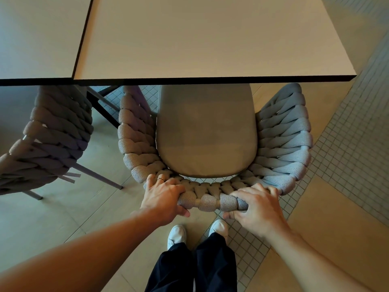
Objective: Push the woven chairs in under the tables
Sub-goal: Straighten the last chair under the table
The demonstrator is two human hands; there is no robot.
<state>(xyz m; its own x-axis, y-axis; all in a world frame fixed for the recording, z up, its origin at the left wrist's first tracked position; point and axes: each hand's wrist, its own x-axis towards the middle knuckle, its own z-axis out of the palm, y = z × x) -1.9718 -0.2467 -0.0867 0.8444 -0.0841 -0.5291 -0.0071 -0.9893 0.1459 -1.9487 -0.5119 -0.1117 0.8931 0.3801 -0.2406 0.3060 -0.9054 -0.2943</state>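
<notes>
A grey woven chair (284,142) with a tan seat cushion (207,140) stands in front of me, its front tucked under the edge of a beige table (210,39). My left hand (163,197) grips the left part of the chair's back rim. My right hand (259,207) grips the same rim a little further right. A second woven chair (52,131) stands to the left, its front under the neighbouring table (37,34).
The two tables stand side by side with black edges. Dark table legs (103,106) show between the chairs. My feet in white shoes (176,236) stand just behind the chair. The floor is part large tile, part small mosaic tile (347,140) on the right.
</notes>
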